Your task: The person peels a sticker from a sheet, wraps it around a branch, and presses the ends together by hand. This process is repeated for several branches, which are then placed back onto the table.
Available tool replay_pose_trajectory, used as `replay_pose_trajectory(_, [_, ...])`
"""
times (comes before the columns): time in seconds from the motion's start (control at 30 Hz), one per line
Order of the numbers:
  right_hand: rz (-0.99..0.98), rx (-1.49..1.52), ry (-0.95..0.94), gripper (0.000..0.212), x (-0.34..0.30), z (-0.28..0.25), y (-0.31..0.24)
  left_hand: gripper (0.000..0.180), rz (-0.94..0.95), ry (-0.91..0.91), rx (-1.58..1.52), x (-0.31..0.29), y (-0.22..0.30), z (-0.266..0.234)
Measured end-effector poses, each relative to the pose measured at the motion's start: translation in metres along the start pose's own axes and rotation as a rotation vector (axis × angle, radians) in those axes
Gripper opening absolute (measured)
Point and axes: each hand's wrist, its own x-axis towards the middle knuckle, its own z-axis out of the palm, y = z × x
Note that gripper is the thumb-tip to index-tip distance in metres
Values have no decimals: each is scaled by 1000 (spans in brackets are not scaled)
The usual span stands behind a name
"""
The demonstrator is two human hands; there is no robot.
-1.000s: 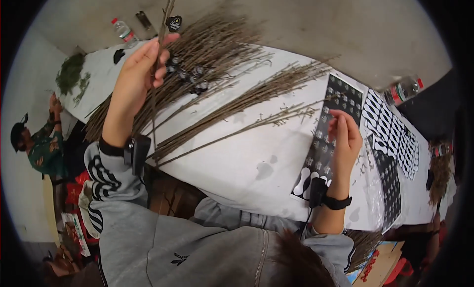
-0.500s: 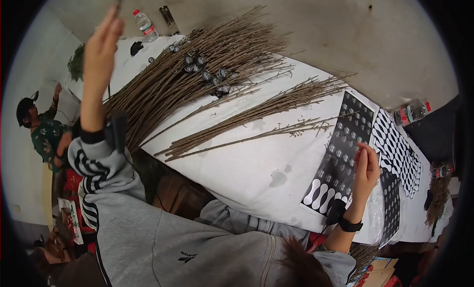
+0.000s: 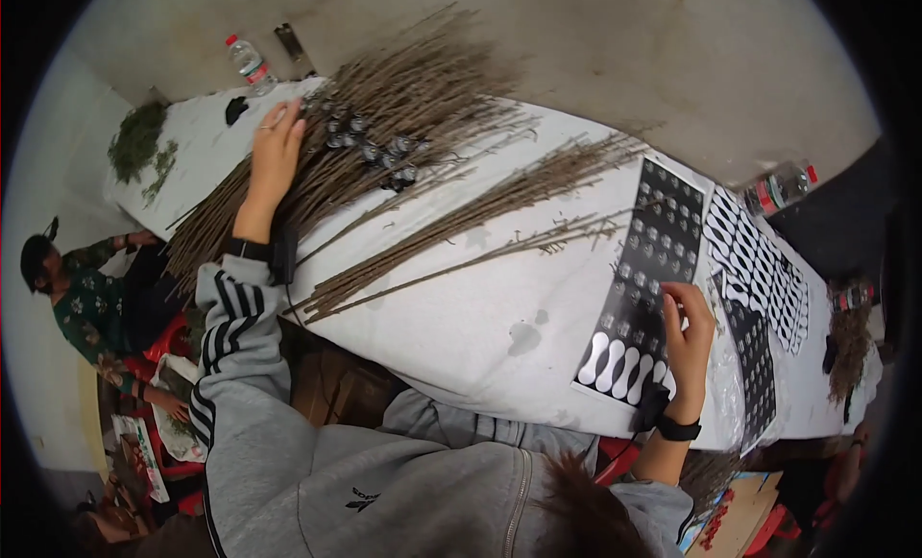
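My left hand is over the left part of a large bundle of thin brown twigs. Its fingers are stretched out and slightly apart, with nothing visible in them. Several black round-ended labels sit among these twigs, just right of the hand. My right hand hovers at the right edge of a black label sheet, its fingers loosely bent and nothing seen between them. White backing shows where labels are gone, along the sheet's near end. A smaller group of twigs lies between the hands.
A white-covered table carries everything. More sheets lie at the right, beside a plastic bottle. Another bottle stands at the back left, near green sprigs. A co-worker sits at the far left.
My left hand has come down and to the right, from high up with a dark thin thing at its fingertips, to the large twig bundle. My right hand stays by the label sheet.
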Motion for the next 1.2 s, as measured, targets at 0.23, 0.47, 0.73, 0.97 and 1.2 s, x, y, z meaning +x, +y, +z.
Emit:
replay_pose_trajectory(0.23, [-4, -61, -165, 26, -15, -5, 33, 22, 70, -376, -302, -26, 153, -17])
replay_pose_trajectory(0.47, [-68, -118, -295, 40, -29, -17, 39, 19, -13, -669, -559, -83, 228, 40])
replay_pose_trajectory(0.73, [-153, -145, -326, 44, -30, -13, 41, 16, -148, -725, -513, -72, 241, 55])
replay_pose_trajectory(0.97, [-308, -111, -344, 40, -9, 27, 24, 14, -82, -698, -715, -56, 282, 67])
replay_pose_trajectory(1.2, [-226, -119, -448, 35, -5, 37, 31, 12, -48, -1001, -827, -68, 330, 82])
